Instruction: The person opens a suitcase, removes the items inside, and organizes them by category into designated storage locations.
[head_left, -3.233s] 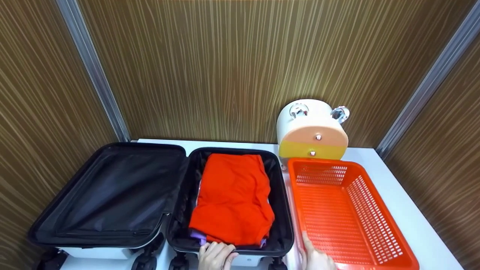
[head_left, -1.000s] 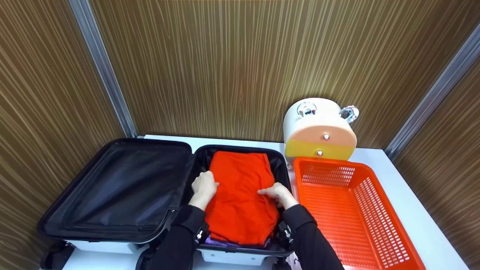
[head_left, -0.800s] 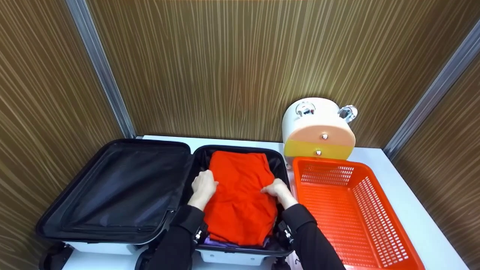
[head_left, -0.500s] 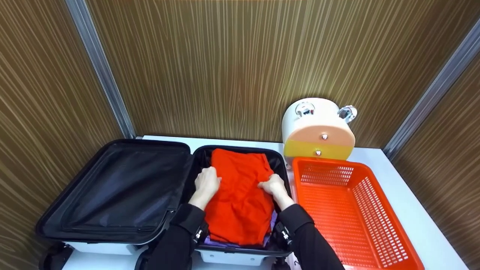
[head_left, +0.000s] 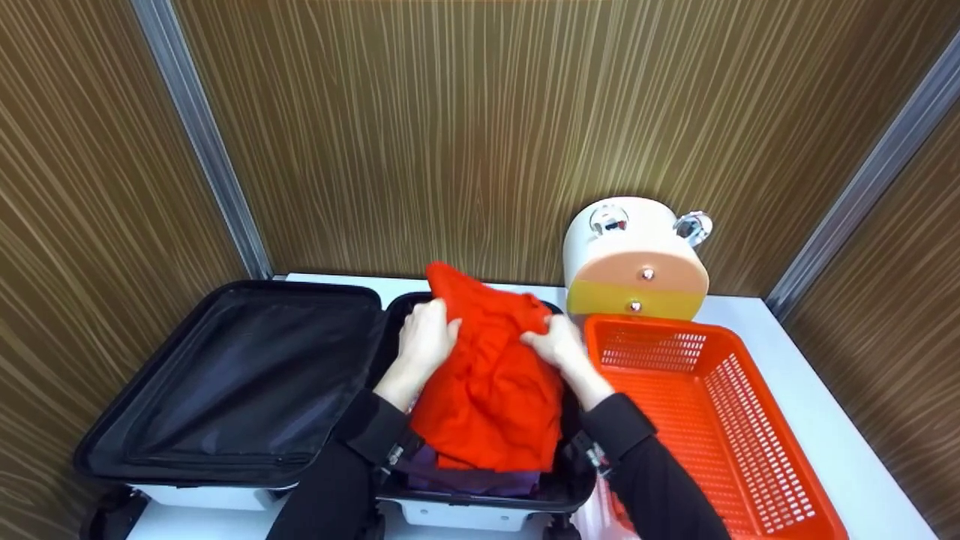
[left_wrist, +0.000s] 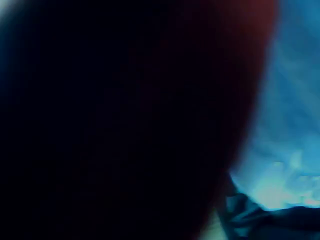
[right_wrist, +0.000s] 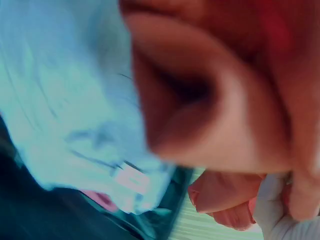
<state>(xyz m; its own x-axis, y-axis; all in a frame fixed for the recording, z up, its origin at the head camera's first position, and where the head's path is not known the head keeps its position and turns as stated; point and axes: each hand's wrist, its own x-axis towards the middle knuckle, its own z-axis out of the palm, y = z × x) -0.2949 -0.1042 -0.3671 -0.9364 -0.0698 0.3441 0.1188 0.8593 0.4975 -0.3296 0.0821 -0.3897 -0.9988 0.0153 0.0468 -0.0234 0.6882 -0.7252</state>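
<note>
In the head view, both hands grip a folded red garment (head_left: 491,405) near its far end. My left hand (head_left: 427,334) holds its left side with the thumb on top, and my right hand (head_left: 559,341) holds its right side. The far edge is raised above the suitcase (head_left: 589,484), and the near part hangs slack over dark purple cloth (head_left: 480,481) inside. The left wrist view is mostly dark blur. In the right wrist view, reddish folds (right_wrist: 215,120) hang close to the camera over light blue-looking cloth (right_wrist: 65,130) bearing a small white tag (right_wrist: 132,177).
The suitcase's other half (head_left: 247,375) lies spread on the left, showing black lining. An orange perforated basket (head_left: 757,435) stands at the right. Behind it sits a rounded white box (head_left: 630,225) with peach and yellow drawers. Wood-grain panels (head_left: 450,142) enclose the white table (head_left: 847,450).
Both hands have come from the front edges of the suitcase and basket to the garment's sides. Now they lift it up and away, so more purple cloth shows in front.
</note>
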